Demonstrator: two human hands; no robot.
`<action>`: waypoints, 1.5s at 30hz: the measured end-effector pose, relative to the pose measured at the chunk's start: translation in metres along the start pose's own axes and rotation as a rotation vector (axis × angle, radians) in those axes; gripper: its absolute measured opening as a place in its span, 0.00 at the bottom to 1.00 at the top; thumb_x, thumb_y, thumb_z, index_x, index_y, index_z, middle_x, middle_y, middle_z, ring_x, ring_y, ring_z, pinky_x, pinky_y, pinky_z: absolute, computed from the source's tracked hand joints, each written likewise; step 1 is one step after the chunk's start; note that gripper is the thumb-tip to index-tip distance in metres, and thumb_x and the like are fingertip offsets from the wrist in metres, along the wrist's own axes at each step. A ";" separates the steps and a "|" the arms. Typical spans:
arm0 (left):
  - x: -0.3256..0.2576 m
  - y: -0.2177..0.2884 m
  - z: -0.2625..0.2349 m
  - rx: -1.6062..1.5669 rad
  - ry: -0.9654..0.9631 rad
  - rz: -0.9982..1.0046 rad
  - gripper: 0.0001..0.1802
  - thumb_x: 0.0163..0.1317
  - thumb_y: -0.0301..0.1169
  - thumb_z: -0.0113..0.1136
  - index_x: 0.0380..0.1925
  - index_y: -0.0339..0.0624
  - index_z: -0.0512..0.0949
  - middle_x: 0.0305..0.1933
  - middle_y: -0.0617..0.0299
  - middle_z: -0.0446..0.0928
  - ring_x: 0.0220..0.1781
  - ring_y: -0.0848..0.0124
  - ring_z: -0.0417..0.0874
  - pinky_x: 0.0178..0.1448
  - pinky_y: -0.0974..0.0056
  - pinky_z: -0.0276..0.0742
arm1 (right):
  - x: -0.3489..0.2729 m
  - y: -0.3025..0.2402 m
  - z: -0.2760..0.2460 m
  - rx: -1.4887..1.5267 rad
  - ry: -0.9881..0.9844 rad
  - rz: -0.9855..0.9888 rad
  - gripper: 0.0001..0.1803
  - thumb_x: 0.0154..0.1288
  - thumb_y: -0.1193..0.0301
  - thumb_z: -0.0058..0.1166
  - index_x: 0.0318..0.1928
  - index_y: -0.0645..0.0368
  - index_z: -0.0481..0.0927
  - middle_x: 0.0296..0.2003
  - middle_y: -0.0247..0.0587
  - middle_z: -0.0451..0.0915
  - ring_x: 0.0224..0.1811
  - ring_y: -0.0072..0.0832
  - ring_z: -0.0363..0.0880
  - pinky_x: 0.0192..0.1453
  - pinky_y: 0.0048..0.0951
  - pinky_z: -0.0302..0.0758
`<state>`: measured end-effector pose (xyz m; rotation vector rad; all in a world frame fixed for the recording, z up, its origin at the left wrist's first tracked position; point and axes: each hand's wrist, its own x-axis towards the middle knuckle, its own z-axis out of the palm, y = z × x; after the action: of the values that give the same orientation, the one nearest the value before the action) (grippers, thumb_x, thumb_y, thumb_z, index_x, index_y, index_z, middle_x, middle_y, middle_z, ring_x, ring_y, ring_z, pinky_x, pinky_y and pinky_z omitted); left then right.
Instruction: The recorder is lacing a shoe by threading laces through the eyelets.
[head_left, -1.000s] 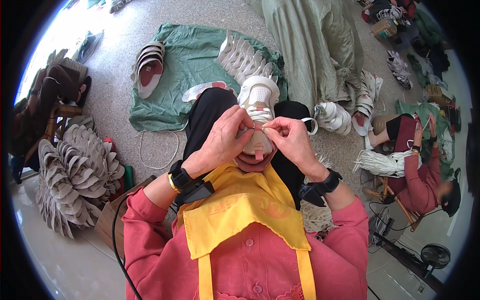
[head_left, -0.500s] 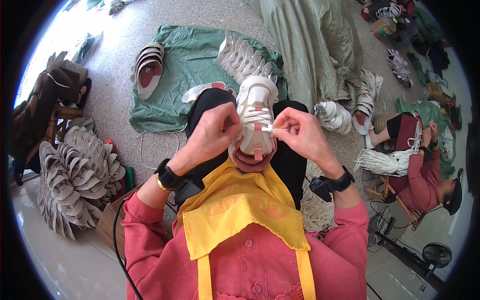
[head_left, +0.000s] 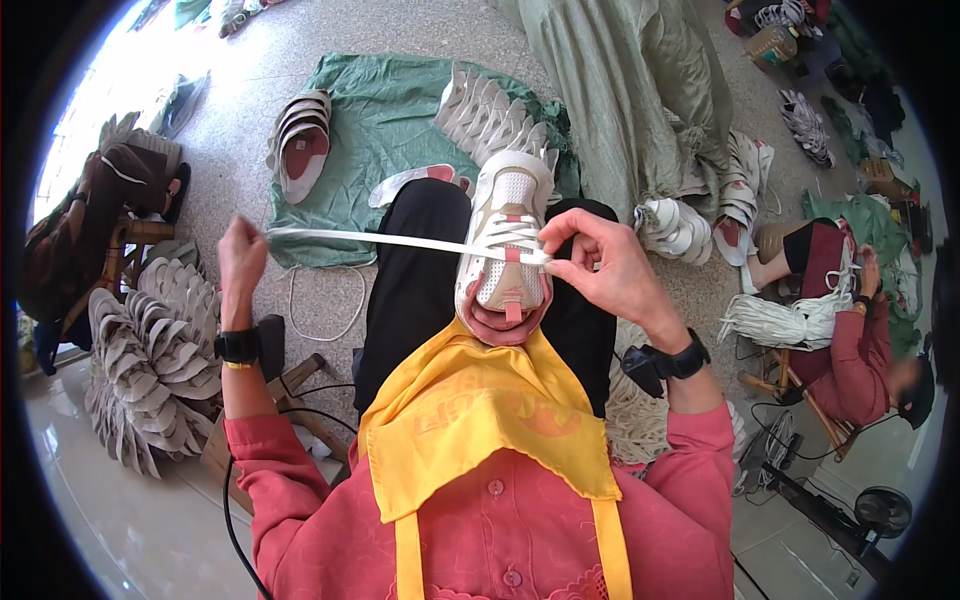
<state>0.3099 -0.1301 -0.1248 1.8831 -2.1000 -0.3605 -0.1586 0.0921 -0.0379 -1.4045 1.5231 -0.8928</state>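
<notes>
A white and beige shoe upper (head_left: 514, 190) with a pink lining rests between my knees, its lacing across the front. From it a flat white shoelace (head_left: 385, 238) runs taut to the left. My left hand (head_left: 242, 258), out past my left knee, is closed round the far end of that lace. Beside the right edge of the upper, my right hand (head_left: 598, 258) pinches the lace by its short end, with thumb and forefinger together and the other fingers curled.
Stacked uppers lie on a green sheet (head_left: 345, 110) ahead. At the left is a large pile of grey pieces (head_left: 150, 370). A big pale sack (head_left: 630, 90) stands at the far right. Another person (head_left: 850, 340) sits at the right with a bundle of white laces (head_left: 780, 320).
My left hand has swung far out to the left from the upper, drawing a long stretch of lace with it. My right hand has stayed beside the upper.
</notes>
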 end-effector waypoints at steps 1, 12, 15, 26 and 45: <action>0.002 -0.030 0.000 0.136 0.118 -0.024 0.06 0.56 0.25 0.61 0.33 0.35 0.76 0.28 0.46 0.79 0.34 0.49 0.85 0.42 0.50 0.78 | 0.000 -0.004 0.002 -0.058 0.017 -0.045 0.13 0.59 0.80 0.66 0.44 0.64 0.80 0.35 0.32 0.81 0.23 0.12 0.70 0.27 0.21 0.69; -0.054 0.157 0.013 -0.634 -0.237 0.380 0.12 0.61 0.19 0.66 0.42 0.36 0.75 0.48 0.58 0.84 0.41 0.74 0.83 0.44 0.68 0.80 | -0.033 0.016 0.016 -0.447 0.214 -0.167 0.09 0.65 0.79 0.63 0.45 0.62 0.80 0.36 0.47 0.84 0.35 0.44 0.85 0.36 0.39 0.80; -0.083 0.210 0.005 -0.716 -0.353 0.613 0.13 0.58 0.16 0.66 0.41 0.36 0.74 0.50 0.59 0.83 0.36 0.74 0.81 0.40 0.68 0.78 | -0.036 0.019 0.020 -0.440 0.271 -0.204 0.07 0.66 0.79 0.62 0.44 0.62 0.81 0.35 0.49 0.83 0.36 0.46 0.86 0.37 0.40 0.80; -0.090 0.229 0.017 -0.493 -0.304 0.933 0.07 0.61 0.19 0.62 0.36 0.36 0.74 0.35 0.53 0.71 0.38 0.52 0.76 0.41 0.53 0.74 | -0.036 0.021 0.019 -0.384 0.332 -0.215 0.04 0.66 0.79 0.62 0.40 0.63 0.81 0.33 0.47 0.82 0.32 0.44 0.84 0.34 0.37 0.79; -0.087 0.199 -0.016 -0.366 -0.351 0.879 0.08 0.61 0.21 0.65 0.34 0.35 0.73 0.36 0.53 0.70 0.38 0.52 0.76 0.42 0.53 0.73 | -0.081 0.038 -0.035 -0.403 0.529 -0.001 0.05 0.67 0.79 0.64 0.42 0.63 0.85 0.32 0.38 0.84 0.25 0.20 0.79 0.30 0.24 0.75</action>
<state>0.1421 -0.0219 -0.0393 0.6179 -2.5990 -0.8076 -0.2052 0.1750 -0.0495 -1.5177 2.1963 -1.0530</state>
